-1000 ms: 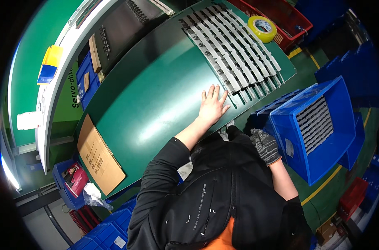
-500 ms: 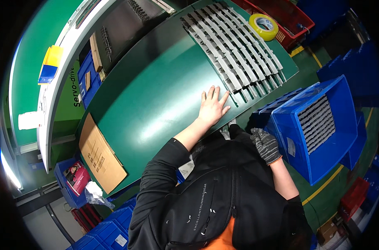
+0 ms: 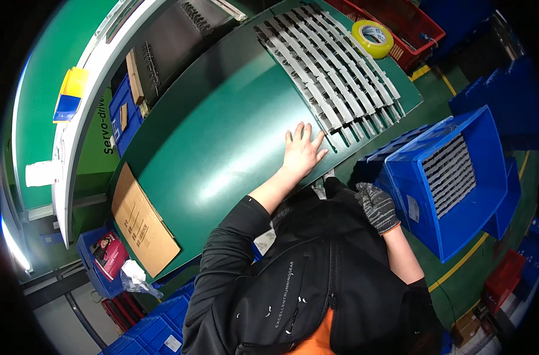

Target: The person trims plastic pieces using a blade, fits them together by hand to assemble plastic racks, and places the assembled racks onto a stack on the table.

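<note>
My left hand (image 3: 302, 155), bare, lies flat on the green table (image 3: 222, 142) with its fingers spread. Its fingertips are close to the near corner of a set of grey toothed metal strips (image 3: 331, 71), laid side by side on the table. My right hand (image 3: 377, 208) wears a grey striped knit glove with an orange cuff. It rests at my right thigh with the fingers curled in, and no object shows in it; the palm side is hidden. To its right stands a tilted blue crate (image 3: 467, 219) with similar strips (image 3: 450, 176) inside.
A roll of yellow tape (image 3: 373, 38) stands at the table's far right corner, beside a red crate (image 3: 408, 29). Flat cardboard (image 3: 142, 222) lies at the table's left end. A blue bin (image 3: 100, 260) with a pink packet (image 3: 109, 254) stands beyond it. More blue crates (image 3: 157, 325) sit lower left.
Both hands keep their places. The whole view has shifted very slightly; the strips, tape and crates have stayed where they were.
</note>
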Available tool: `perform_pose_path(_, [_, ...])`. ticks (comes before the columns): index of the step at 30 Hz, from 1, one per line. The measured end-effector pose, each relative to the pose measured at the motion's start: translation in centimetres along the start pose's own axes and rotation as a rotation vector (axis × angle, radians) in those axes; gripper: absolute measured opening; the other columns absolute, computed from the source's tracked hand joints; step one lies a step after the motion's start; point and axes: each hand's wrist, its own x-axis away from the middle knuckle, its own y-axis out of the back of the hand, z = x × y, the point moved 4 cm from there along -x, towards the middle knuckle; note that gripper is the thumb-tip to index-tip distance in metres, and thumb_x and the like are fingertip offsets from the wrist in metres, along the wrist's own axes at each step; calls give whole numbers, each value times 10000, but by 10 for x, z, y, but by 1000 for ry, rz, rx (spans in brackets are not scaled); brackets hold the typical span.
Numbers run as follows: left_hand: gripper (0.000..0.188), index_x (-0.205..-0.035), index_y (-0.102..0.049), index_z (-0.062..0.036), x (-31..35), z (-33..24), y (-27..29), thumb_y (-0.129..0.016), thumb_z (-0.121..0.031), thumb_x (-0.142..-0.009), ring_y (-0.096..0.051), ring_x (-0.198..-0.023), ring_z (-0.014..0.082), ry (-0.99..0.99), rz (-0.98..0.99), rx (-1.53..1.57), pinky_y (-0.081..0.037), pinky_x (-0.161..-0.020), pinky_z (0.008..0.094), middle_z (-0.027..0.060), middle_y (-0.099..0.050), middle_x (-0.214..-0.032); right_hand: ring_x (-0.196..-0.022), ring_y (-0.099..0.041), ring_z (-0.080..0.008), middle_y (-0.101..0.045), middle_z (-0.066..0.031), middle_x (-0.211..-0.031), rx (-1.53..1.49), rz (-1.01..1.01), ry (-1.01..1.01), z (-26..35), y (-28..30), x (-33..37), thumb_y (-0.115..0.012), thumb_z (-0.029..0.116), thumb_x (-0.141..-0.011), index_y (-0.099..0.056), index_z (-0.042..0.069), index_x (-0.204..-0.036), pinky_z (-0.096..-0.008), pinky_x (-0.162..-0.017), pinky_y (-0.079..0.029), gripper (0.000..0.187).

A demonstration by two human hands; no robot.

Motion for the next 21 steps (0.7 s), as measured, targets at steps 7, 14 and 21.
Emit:
perform_pose_path(7, [475, -1211, -469, -188, 0, 0, 0, -504, -441, -812, -308, -1210, 321, -18, -46, -8, -296, -926, 539, 168, -397, -1245, -883, -565, -329, -603, -164, -949, 12, 1, -6, 0, 1, 0, -469, 203, -849, -594, 45, -984, -392, -770, -448, 243])
perform_pose_path(14, [491, -1233, -449, -204, -2, 1, 0, -496, -456, -814, -307, -1216, 330, -7, -17, -24, -306, -917, 571, 164, -404, -1233, -863, -572, -329, -607, -167, -930, -15, -21, 26, -3, -1, 0, -482, 190, -842, -592, 43, -986, -393, -753, -455, 233])
perform_pose_path(21, [432, -1142, -500, -168, 0, 1, 3, -528, -427, -797, -339, -1178, 320, -12, -72, 7, -316, -907, 519, 164, -428, -1194, -853, -574, -331, -608, -165, -924, -23, -31, 21, -2, 0, 3, -499, 182, -828, -594, 51, -970, -397, -741, -456, 215])
